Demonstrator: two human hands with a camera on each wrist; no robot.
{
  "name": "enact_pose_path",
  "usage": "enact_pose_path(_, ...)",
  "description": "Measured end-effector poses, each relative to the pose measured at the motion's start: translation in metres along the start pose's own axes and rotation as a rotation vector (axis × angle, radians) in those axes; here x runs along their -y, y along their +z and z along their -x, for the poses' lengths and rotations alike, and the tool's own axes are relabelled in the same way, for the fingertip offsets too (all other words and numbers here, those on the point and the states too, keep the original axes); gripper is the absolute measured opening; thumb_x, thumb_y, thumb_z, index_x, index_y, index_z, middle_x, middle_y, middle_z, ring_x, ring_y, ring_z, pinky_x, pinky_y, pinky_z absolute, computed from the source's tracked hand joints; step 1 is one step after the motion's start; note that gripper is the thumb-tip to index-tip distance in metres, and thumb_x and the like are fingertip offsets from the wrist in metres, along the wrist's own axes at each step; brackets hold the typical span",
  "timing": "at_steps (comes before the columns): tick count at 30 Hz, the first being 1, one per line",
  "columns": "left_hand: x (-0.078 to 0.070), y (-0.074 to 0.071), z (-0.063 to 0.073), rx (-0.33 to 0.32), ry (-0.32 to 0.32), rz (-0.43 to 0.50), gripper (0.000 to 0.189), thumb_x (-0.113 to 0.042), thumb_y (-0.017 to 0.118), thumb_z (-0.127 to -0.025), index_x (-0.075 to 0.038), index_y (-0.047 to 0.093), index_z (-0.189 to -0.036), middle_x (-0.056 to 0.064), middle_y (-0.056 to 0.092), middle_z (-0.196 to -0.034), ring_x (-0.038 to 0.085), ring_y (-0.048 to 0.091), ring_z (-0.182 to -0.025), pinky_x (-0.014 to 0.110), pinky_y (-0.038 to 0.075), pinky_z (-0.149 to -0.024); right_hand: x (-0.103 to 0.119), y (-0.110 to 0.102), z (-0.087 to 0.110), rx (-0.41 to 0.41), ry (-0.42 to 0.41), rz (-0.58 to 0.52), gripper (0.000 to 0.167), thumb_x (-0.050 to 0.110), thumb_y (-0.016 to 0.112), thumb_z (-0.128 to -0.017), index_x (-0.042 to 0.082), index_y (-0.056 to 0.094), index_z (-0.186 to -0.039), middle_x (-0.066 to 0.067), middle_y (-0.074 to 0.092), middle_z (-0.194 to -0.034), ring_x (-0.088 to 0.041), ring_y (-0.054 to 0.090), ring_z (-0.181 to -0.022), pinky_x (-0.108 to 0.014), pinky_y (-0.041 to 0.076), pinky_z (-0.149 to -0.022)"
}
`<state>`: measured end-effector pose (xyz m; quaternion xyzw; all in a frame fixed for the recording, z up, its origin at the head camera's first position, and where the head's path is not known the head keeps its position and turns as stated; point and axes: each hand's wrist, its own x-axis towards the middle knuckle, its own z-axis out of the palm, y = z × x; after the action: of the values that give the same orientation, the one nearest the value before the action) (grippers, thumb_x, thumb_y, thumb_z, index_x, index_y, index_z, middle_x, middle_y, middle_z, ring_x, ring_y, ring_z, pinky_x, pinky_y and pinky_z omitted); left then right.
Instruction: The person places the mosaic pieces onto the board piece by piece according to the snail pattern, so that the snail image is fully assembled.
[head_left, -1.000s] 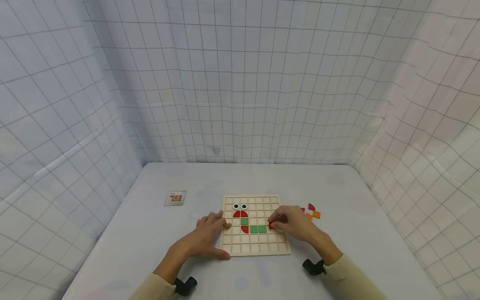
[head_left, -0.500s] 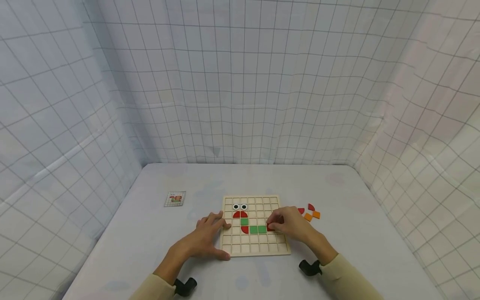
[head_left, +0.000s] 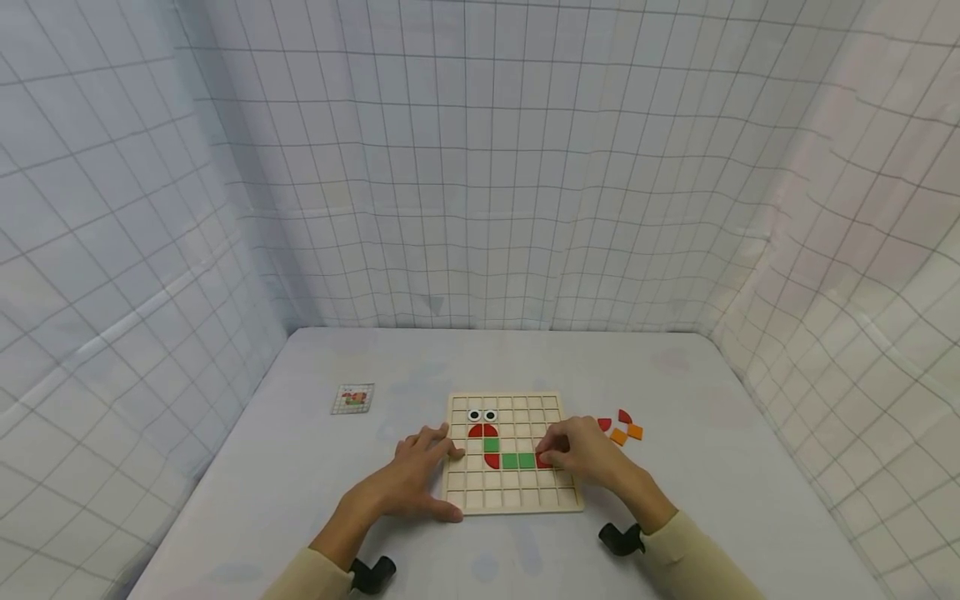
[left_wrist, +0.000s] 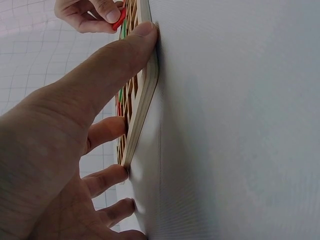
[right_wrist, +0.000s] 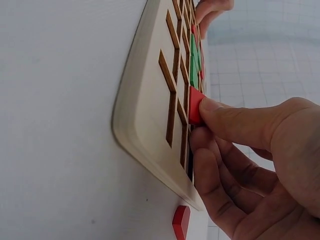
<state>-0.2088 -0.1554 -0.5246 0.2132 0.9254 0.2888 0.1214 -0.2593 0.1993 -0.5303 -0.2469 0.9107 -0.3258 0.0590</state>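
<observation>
A pale wooden grid board lies on the table in front of me. My left hand rests at its left side, fingers spread, with the thumb on the near corner. My right hand pinches a red tile between thumb and fingers at a cell right of two green square tiles; its full shape is hidden. Left of those sits a red quarter-circle tile, with another green tile above it. Two more red quarter-circles lie higher, under two eye tiles.
Right of the board lie loose red quarter-circle tiles and orange square tiles. A small picture card lies at the back left. Grid-patterned white curtains enclose the table.
My right hand has shifted slightly left with the red tile, bringing it down into the cell beside the green tiles. The left hand keeps its place on the board.
</observation>
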Motion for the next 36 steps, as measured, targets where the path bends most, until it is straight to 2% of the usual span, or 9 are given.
enact_pose_path(7, 0.0016, 0.0027, -0.0022, 0.003, -0.016, -0.017, 0.087, -0.049, 0.109, -0.08, -0.017, 0.067, -0.149, 0.026, 0.035, -0.189, 0.059, 0.042, -0.164, 0.078, 0.031, -0.136, 0.001, 0.0024, 0.0006, -0.018, 0.003, 0.011, 0.013, 0.007, 0.09, -0.102, 0.019, 0.088, -0.097, 0.01, 0.08, -0.094, -0.004, 0.062, -0.081, -0.02, 0.056, -0.075)
enact_pose_path(23, 0.0008, 0.0028, -0.0027, 0.003, -0.007, -0.008, 0.089, -0.049, 0.108, -0.08, -0.016, 0.066, -0.151, 0.027, 0.035, -0.188, 0.058, 0.041, -0.164, 0.078, 0.03, -0.136, 0.007, 0.0017, 0.0037, -0.016, 0.026, 0.044, 0.013, 0.006, 0.093, -0.099, 0.015, 0.089, -0.091, 0.008, 0.078, -0.088, -0.007, 0.058, -0.081, -0.02, 0.051, -0.07)
enact_pose_path(36, -0.0005, 0.0009, -0.0004, 0.001, 0.004, -0.011, 0.087, -0.048, 0.108, -0.08, -0.014, 0.066, -0.149, 0.027, 0.035, -0.188, 0.058, 0.04, -0.164, 0.079, 0.029, -0.136, 0.0062, -0.0006, 0.0026, -0.014, 0.015, 0.047, 0.011, 0.007, 0.092, -0.1, 0.015, 0.09, -0.094, 0.008, 0.081, -0.091, -0.006, 0.06, -0.083, -0.02, 0.053, -0.073)
